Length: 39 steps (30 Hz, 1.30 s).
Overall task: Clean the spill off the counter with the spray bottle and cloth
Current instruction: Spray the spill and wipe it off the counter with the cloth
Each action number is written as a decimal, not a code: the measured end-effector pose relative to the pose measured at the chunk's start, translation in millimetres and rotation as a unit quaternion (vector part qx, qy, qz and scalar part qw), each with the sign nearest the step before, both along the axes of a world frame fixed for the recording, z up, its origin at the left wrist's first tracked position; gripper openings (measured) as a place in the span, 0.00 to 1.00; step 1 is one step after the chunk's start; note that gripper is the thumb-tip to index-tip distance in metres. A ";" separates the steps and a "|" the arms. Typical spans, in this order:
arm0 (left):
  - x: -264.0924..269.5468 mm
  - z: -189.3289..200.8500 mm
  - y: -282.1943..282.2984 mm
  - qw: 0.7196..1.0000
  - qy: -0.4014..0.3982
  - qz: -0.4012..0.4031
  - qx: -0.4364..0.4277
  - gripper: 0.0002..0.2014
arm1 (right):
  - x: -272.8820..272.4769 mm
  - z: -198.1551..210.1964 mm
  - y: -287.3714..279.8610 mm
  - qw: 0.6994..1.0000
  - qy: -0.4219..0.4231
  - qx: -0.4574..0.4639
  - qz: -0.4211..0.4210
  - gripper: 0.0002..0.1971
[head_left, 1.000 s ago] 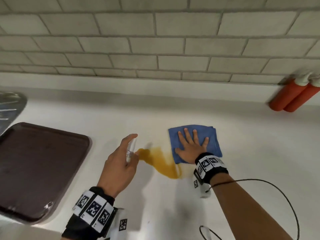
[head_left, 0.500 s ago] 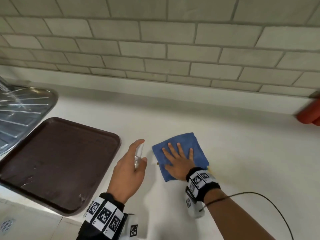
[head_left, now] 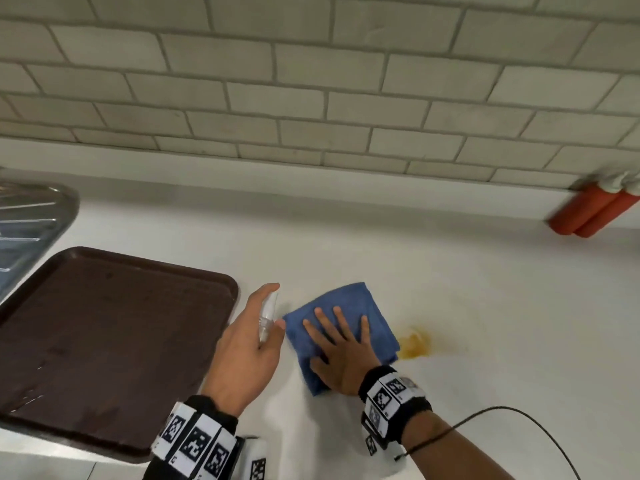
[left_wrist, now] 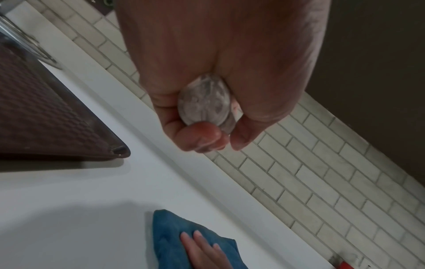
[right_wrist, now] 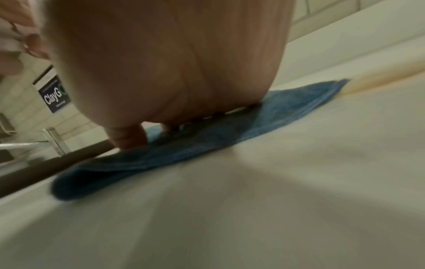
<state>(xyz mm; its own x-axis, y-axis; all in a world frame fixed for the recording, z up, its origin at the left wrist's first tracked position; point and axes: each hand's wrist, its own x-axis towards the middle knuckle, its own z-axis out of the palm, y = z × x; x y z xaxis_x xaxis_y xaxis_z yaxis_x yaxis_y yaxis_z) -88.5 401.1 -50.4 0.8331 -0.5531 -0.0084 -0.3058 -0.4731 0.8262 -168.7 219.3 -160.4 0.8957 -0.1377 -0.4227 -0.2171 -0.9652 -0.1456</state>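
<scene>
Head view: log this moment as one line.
left hand grips spray bottle | right hand flat on blue cloth | yellow spill remains right of cloth | counter not yet clean

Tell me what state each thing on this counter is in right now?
Blue cloth: folded, flat on the counter, pressed by the right hand.
Spray bottle: upright, gripped in the left hand.
Spill: partly wiped, an orange patch remains beside the cloth.
Brown tray: lying flat, holding nothing.
</scene>
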 end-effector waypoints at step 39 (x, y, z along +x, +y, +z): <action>-82.0 19.0 -124.0 0.995 -0.080 -0.010 0.051 0.23 | -90.0 10.5 -179.6 0.979 0.012 0.022 -0.203 0.36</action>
